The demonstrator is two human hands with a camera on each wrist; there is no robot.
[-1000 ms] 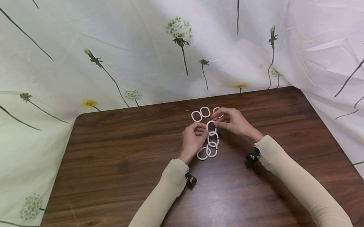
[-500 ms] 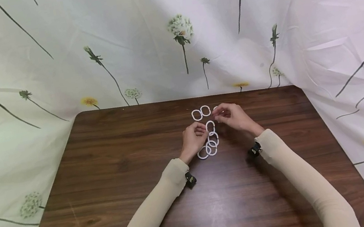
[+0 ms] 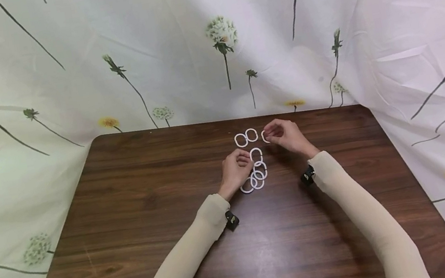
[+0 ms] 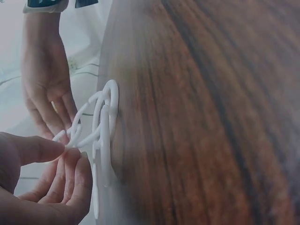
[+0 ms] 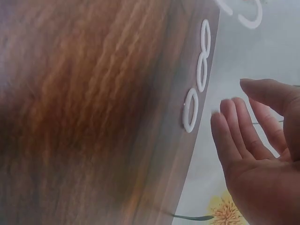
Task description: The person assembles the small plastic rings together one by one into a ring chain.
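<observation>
A chain of several white linked rings (image 3: pixel 260 175) lies on the brown table, its far ring (image 3: pixel 256 155) beside the fingertips of my left hand (image 3: pixel 235 172). In the left wrist view, the thumb and fingers of my left hand (image 4: pixel 56 173) pinch a ring of the linked chain (image 4: pixel 104 136). My right hand (image 3: pixel 291 137) hovers by a single white ring (image 3: pixel 264 137). The right wrist view shows my right hand (image 5: pixel 262 140) with thumb and fingers apart and nothing between them, the single ring (image 5: pixel 190 110) flat on the table beyond the fingertips.
Two more white rings (image 3: pixel 241 140) lie side by side near the table's (image 3: pixel 157 250) far edge, left of the single ring. A white cloth (image 3: pixel 181 57) printed with dandelions hangs behind and beside the table.
My right hand has left the far end of the chain and moved away toward the single ring, its fingers parting. My left hand has barely moved.
</observation>
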